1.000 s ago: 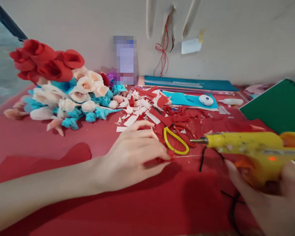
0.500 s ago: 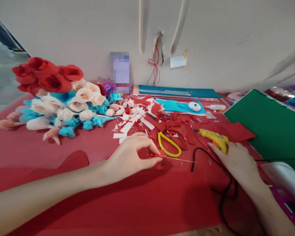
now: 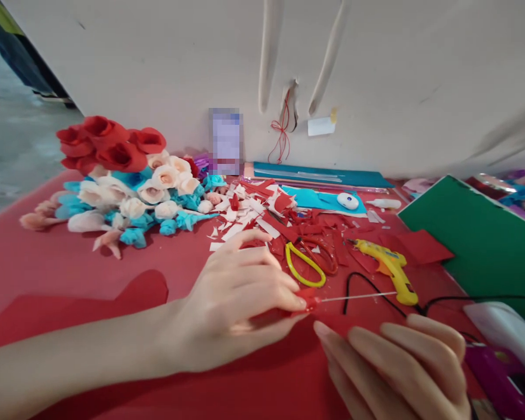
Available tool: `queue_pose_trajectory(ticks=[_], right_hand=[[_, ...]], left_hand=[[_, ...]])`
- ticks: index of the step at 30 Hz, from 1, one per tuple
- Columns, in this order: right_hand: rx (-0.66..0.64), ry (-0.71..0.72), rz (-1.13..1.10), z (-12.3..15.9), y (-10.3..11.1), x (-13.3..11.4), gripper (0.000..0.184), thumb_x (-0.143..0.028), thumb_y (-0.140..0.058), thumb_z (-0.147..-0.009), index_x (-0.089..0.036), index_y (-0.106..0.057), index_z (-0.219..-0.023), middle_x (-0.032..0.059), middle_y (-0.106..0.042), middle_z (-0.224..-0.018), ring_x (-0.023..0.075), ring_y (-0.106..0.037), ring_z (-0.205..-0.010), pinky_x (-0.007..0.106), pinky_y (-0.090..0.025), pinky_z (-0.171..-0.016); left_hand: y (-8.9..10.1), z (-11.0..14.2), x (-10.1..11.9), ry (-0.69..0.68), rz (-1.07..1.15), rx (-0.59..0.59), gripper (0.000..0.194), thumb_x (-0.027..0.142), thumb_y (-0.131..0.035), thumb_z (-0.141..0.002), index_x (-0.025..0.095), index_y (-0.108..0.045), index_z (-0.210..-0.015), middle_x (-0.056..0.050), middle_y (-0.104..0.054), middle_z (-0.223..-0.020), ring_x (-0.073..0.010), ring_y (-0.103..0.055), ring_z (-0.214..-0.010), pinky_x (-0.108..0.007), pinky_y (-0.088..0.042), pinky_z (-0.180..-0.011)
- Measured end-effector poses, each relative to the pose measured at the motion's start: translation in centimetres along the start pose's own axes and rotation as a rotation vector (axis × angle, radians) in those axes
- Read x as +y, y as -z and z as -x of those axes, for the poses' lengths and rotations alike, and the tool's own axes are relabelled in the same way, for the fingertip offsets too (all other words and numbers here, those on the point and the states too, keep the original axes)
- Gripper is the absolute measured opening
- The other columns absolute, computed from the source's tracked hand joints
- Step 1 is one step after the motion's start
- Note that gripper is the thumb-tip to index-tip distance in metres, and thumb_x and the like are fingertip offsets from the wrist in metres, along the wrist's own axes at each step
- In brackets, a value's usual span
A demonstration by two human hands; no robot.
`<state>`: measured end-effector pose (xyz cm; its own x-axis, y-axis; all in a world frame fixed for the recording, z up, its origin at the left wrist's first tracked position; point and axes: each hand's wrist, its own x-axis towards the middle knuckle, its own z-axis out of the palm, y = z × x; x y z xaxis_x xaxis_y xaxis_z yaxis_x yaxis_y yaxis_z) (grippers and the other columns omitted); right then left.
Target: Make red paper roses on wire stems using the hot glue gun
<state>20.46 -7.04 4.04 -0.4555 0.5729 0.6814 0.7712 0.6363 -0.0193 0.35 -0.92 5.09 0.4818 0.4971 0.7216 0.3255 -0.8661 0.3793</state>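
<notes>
My left hand (image 3: 240, 294) pinches a small folded piece of red paper (image 3: 312, 301) between thumb and fingers. From this paper a thin pale wire (image 3: 354, 296) sticks out to the right. Just right of and below it is my right hand (image 3: 398, 367), fingers slightly bent and apart, with nothing seen in them. Beyond the wire's end lies a yellow glue gun (image 3: 391, 265) with a black cord, untouched. Scissors (image 3: 306, 265) with one yellow and one red handle rest past my left fingertips. Sheets of red paper (image 3: 262, 379) lie under both hands.
Red and white paper scraps (image 3: 249, 204) cover the table's middle. Red, cream and blue paper flowers (image 3: 126, 186) are heaped at left. A green board (image 3: 472, 233) leans at right, near a purple device (image 3: 499, 373). A white oval object (image 3: 347, 202) sits at the back.
My right hand has let go of the glue gun, which now lies on the table, and has come left toward the paper. My left hand has shifted slightly right and down with the red paper.
</notes>
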Motion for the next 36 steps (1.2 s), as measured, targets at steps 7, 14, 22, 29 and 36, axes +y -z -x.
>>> queue_pose_trajectory(ticks=[7, 14, 22, 29, 36], right_hand=[[0.062, 0.02, 0.072, -0.5, -0.6, 0.1, 0.015, -0.014, -0.059, -0.075, -0.024, -0.066, -0.083, -0.0017, -0.061, -0.064, 0.0138, -0.052, -0.061, 0.032, -0.037, -0.065], [0.036, 0.065, 0.056, -0.5, -0.7, 0.6, 0.011, -0.016, -0.057, -0.077, -0.02, -0.065, -0.084, 0.0009, -0.062, -0.067, 0.0145, -0.051, -0.065, 0.032, -0.038, -0.065], [0.039, 0.01, -0.077, -0.4, -1.3, 0.5, 0.01, -0.01, -0.058, -0.075, -0.01, -0.062, -0.083, 0.0068, -0.061, -0.071, 0.0156, -0.048, -0.066, 0.032, -0.037, -0.059], [-0.049, -0.139, -0.227, -1.9, 0.2, 0.9, 0.023, -0.003, -0.056, -0.068, -0.015, -0.057, -0.087, 0.0053, -0.054, -0.079, 0.0152, -0.049, -0.072, 0.03, -0.041, -0.062], [-0.238, -0.262, -0.476, -2.9, -0.3, 1.5, 0.022, -0.009, -0.055, -0.07, -0.017, -0.058, -0.091, 0.0031, -0.057, -0.084, 0.0129, -0.052, -0.078, 0.024, -0.047, -0.066]], left_hand=[[-0.5, 0.6, -0.1, -0.042, 0.028, 0.006, 0.005, 0.013, -0.061, -0.072, 0.017, -0.06, -0.075, 0.002, -0.067, -0.068, -0.0103, -0.057, -0.065, -0.034, -0.036, -0.091], [-0.7, 0.6, -0.4, -0.092, 0.029, 0.011, 0.006, 0.012, -0.063, -0.07, 0.014, -0.062, -0.075, 0.001, -0.068, -0.07, -0.0115, -0.057, -0.066, -0.036, -0.037, -0.091], [-0.6, 0.9, -0.3, -0.169, -0.09, -0.047, 0.009, 0.01, -0.059, -0.074, 0.016, -0.062, -0.078, 0.003, -0.069, -0.075, -0.0105, -0.058, -0.069, -0.038, -0.033, -0.095], [-0.3, 0.7, -0.2, -0.132, -0.144, -0.09, 0.01, 0.01, -0.057, -0.077, 0.018, -0.063, -0.079, 0.004, -0.07, -0.077, -0.0098, -0.058, -0.071, -0.037, -0.029, -0.099], [-0.4, 0.7, -0.1, -0.174, -0.142, -0.111, 0.015, 0.009, -0.052, -0.08, 0.019, -0.063, -0.077, 0.006, -0.07, -0.075, -0.0089, -0.06, -0.072, -0.037, -0.027, -0.1]])
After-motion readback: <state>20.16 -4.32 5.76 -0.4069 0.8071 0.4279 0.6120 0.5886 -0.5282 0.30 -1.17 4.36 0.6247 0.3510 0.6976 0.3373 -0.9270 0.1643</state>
